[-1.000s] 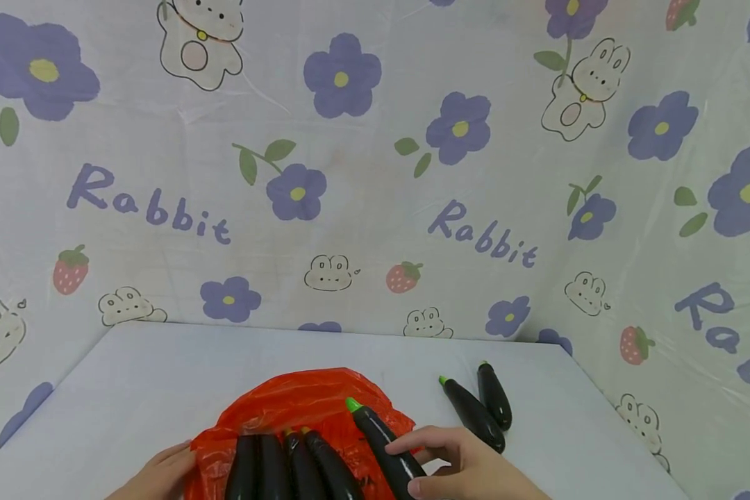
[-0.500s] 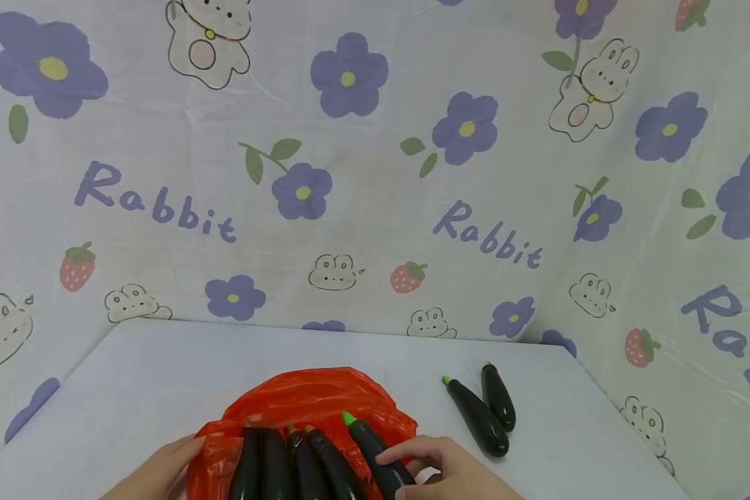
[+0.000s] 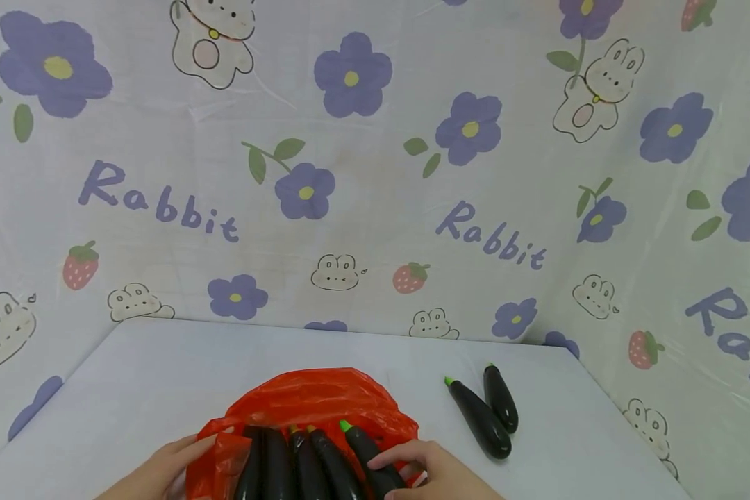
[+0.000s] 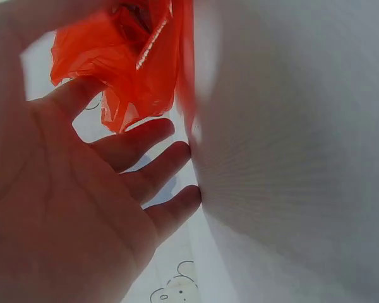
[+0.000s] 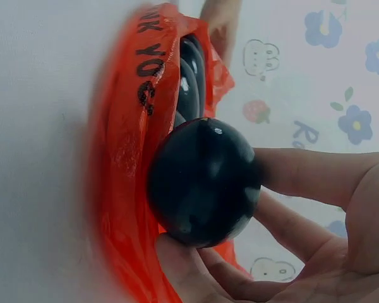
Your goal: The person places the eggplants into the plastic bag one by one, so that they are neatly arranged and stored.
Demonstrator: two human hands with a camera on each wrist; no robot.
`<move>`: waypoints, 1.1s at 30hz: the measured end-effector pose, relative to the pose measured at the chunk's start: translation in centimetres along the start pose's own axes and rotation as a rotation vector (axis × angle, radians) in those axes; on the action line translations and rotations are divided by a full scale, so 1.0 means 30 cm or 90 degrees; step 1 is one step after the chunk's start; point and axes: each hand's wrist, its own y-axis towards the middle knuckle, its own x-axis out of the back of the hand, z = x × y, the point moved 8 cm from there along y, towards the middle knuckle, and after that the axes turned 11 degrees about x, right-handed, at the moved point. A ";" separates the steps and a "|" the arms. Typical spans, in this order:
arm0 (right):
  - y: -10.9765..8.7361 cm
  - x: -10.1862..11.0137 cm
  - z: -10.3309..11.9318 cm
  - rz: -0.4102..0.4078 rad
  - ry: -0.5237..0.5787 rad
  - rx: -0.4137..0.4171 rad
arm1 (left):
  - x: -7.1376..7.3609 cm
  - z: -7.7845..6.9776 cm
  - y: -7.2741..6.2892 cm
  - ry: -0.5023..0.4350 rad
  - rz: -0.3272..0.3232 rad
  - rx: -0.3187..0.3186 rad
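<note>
Glossy black eggplants [image 3: 279, 465] lie side by side in a red plastic bag [image 3: 315, 389] at the bottom of the head view. At the bag's right side, my right hand [image 3: 440, 472] grips another eggplant [image 3: 372, 462] with a bright green stem, its thumb and fingers around the rounded end. The right wrist view shows that end [image 5: 202, 183] over the bag's printed edge [image 5: 129, 126]. My left hand [image 3: 162, 469] touches the bag's left edge. In the left wrist view its fingers [image 4: 155, 177] are spread and nearly straight, with the index fingertip behind red plastic [image 4: 132, 82].
Two more eggplants [image 3: 480, 420] [image 3: 501, 399] with green stems lie close together on the white table [image 3: 181, 368], right of the bag. Behind the table hangs a pale cloth [image 3: 375, 173] printed with flowers, rabbits and strawberries.
My right hand has moved left and down with the eggplant, bringing it beside the others in the bag. The bag's left edge has folded inward at my left hand. The view has shifted slightly.
</note>
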 end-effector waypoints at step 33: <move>0.077 -0.012 0.019 -0.038 -0.075 -0.051 | 0.002 -0.047 0.023 0.010 -0.042 -0.091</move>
